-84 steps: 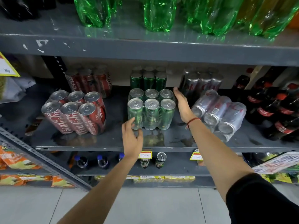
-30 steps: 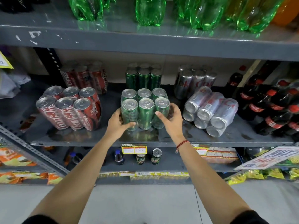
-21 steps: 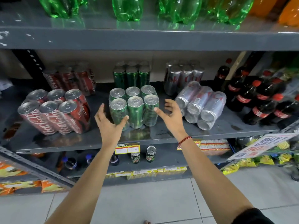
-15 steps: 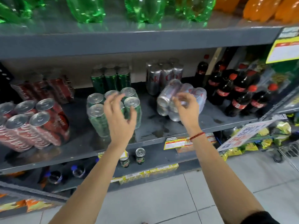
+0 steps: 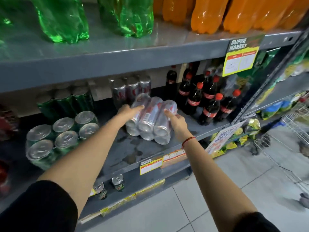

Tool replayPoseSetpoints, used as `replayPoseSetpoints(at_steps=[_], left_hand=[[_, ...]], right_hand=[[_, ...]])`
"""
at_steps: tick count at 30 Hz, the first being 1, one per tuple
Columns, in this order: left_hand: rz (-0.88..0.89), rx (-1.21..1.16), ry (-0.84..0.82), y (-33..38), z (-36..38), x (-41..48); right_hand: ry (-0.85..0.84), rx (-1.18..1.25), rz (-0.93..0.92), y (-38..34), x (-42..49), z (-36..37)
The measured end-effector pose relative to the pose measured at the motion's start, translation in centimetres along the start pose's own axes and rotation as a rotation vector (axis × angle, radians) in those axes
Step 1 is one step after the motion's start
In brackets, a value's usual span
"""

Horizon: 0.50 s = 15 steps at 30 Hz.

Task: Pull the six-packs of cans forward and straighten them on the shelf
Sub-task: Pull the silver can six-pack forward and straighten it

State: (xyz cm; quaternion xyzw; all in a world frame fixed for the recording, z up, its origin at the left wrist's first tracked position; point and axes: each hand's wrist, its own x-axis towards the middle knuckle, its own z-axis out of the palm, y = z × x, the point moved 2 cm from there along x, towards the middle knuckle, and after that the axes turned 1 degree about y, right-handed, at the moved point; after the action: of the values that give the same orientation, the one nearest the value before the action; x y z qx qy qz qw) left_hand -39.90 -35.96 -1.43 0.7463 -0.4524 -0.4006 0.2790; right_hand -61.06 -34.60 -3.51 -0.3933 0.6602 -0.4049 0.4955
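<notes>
A silver six-pack (image 5: 151,121) lies tipped on its side on the grey shelf (image 5: 147,153), can ends facing me. My left hand (image 5: 127,110) grips its left side and my right hand (image 5: 177,121) grips its right side. A green six-pack (image 5: 60,138) stands upright near the shelf's front edge at the left. Behind it stands a second green pack (image 5: 66,102), and a second silver pack (image 5: 130,92) stands at the back. Red cans (image 5: 6,119) show only partly at the far left.
Dark cola bottles (image 5: 205,101) with red caps crowd the shelf right of the silver pack. Green (image 5: 66,19) and orange bottles (image 5: 209,14) fill the shelf above. Price tags (image 5: 151,164) hang on the shelf edge. Single cans (image 5: 117,182) stand below. A wire cart (image 5: 294,131) is at the right.
Both hands let go of the front green six-pack and moved right. They now hold the tipped silver six-pack. The view has swung right.
</notes>
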Motion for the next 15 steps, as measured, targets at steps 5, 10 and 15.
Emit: replayPoseSetpoints(at_steps=[5,10,15], left_hand=[[-0.05,-0.236,-0.006,-0.4,0.5,0.2],[-0.002,-0.455,0.094,-1.7,-0.1,-1.6],[0.185,-0.52,0.137,-3.5,-0.3,-3.5]], right_hand=[[0.108,0.135,-0.029,-0.2,0.2,0.7],[-0.028,0.184,-0.137,-1.3,-0.4,0.5],[-0.119,0.058,-0.364,-2.1,-0.7,0.0]])
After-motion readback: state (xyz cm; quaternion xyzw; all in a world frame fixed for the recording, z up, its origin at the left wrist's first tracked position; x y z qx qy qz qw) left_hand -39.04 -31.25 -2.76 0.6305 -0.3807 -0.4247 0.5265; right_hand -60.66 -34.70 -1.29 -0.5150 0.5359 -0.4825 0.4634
